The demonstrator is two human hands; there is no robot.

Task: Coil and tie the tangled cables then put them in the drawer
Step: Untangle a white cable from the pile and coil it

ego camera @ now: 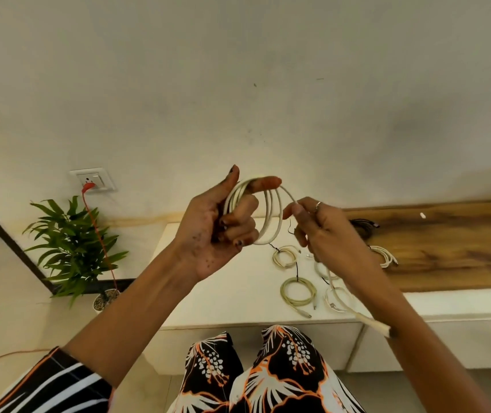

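Cable (271, 216) in the hands: off-white. Coils on worktop (208, 293) cream to pale olive; worktop itself white, far right part brown wood grain (447, 245). Plant (71, 248) green, left. Cord (101, 234) orange-red from white socket (93, 178). Trousers (268, 377) black, orange-and-white leaf print. Sleeve (53, 386) black-white striped, orange edge.

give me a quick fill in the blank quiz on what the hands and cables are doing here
1. The white cable is looped into a coil around the fingers of the ____ hand.
2. The right hand pinches the cable's loose strand between thumb and ____.
3. The coiled cables already done lie on the white ____.
4. The orange cord runs up to a wall ____ above the plant.

Missing words: left; fingers; cabinet; socket
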